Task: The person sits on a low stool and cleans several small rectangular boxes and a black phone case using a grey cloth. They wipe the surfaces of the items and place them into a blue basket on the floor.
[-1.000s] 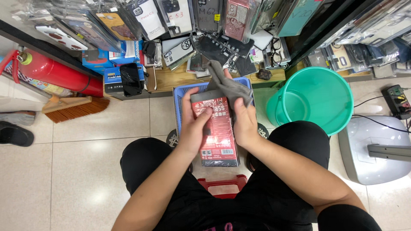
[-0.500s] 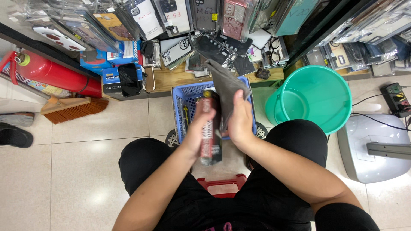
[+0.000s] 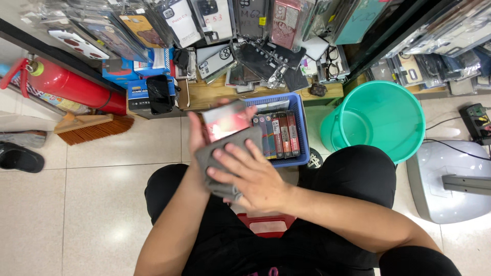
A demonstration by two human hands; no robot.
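Note:
My left hand (image 3: 197,134) holds a flat, glossy red packet (image 3: 225,120) in front of me, its shiny face turned up. My right hand (image 3: 250,176) presses a grey cloth (image 3: 222,153) flat against the lower part of that packet. Just behind both hands stands a blue plastic basket (image 3: 302,133) with several similar packets (image 3: 279,134) standing on edge inside it. I sit on a low red stool (image 3: 266,225), knees apart, in black clothes.
A teal bucket (image 3: 378,120) stands right of the basket. A red fire extinguisher (image 3: 71,87) and a hand broom (image 3: 94,128) lie at the left by a wooden shelf (image 3: 215,94) under hanging phone cases. A grey fan base (image 3: 450,184) sits at right, a black shoe (image 3: 20,158) at far left.
The packet went from face-up to edge-on and is now flat again, shifted left. The cloth, which hung from my right hand behind the packet, now lies pressed on its face.

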